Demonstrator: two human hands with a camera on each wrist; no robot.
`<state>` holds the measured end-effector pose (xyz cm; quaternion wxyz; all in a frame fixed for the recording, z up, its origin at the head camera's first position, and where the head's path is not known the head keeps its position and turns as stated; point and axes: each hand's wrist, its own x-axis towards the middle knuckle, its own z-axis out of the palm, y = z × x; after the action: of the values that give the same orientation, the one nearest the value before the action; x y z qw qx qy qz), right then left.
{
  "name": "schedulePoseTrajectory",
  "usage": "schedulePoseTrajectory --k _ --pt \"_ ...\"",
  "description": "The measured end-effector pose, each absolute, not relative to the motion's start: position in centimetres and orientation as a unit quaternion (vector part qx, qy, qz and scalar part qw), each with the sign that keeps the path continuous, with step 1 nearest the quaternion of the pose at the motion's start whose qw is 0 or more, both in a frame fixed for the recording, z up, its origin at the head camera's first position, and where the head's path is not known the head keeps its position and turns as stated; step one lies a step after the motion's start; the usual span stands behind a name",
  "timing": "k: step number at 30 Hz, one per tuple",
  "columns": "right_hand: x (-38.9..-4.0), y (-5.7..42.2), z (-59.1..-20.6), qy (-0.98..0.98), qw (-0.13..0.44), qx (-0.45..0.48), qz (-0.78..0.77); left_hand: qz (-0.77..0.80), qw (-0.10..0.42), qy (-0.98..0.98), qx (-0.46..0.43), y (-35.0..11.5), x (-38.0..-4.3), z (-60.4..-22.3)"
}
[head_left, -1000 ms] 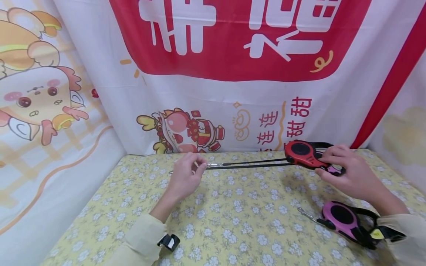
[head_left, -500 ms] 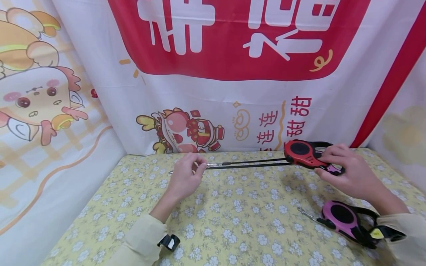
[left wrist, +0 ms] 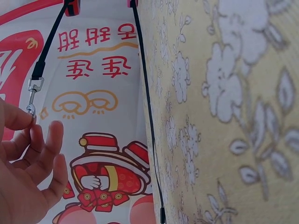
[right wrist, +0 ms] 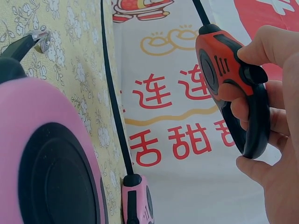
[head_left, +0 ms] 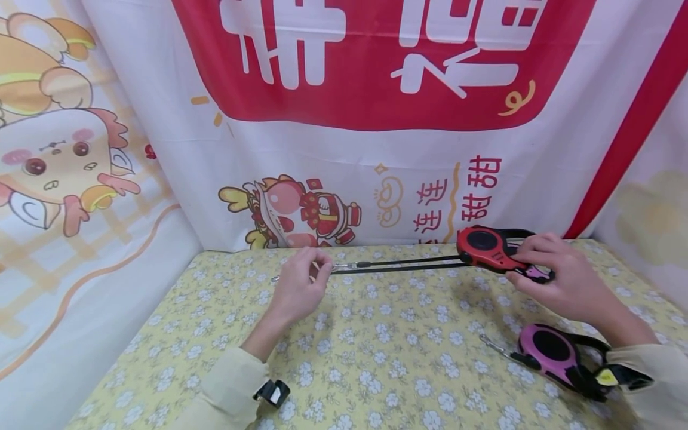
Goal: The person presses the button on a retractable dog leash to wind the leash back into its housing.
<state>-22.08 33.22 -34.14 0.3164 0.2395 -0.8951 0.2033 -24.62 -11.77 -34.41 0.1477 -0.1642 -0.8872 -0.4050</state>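
Observation:
My right hand (head_left: 561, 278) grips the handle of a red and black retractable dog leash (head_left: 486, 248), thumb over its button in the right wrist view. The black cord (head_left: 408, 261) runs taut leftward to a silver snap clip (left wrist: 32, 95). My left hand (head_left: 298, 280) pinches that clip between thumb and forefinger, its other fingers loosely bent. Below the red leash, a pink retractable leash (right wrist: 126, 200) lies mostly behind my right hand in the head view. Its cord (left wrist: 148, 93) stretches along the table, past my left hand.
Another pink and black leash (head_left: 547, 346) lies at the right front beside my right forearm, its metal clip (head_left: 494, 344) pointing left. A yellow floral cloth (head_left: 387, 370) covers the table. Printed white cloth (head_left: 344, 143) hangs behind it, with patterned cloth (head_left: 123, 286) at the left.

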Motion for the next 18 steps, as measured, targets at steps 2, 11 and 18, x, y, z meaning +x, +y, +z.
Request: schedulePoseTrajectory --k 2,11,18 --pt "-22.07 33.13 -34.12 -0.896 0.315 0.236 0.206 -0.403 0.148 -0.888 -0.167 -11.78 -24.64 -34.46" --pt "-22.01 33.07 -34.04 -0.897 0.316 0.234 0.200 -0.397 0.156 -0.886 -0.182 -11.76 -24.61 -34.57" --pt "-22.06 33.07 -34.13 -0.901 0.310 0.227 0.202 -0.394 0.160 -0.884 -0.193 -11.69 -24.52 -34.59"
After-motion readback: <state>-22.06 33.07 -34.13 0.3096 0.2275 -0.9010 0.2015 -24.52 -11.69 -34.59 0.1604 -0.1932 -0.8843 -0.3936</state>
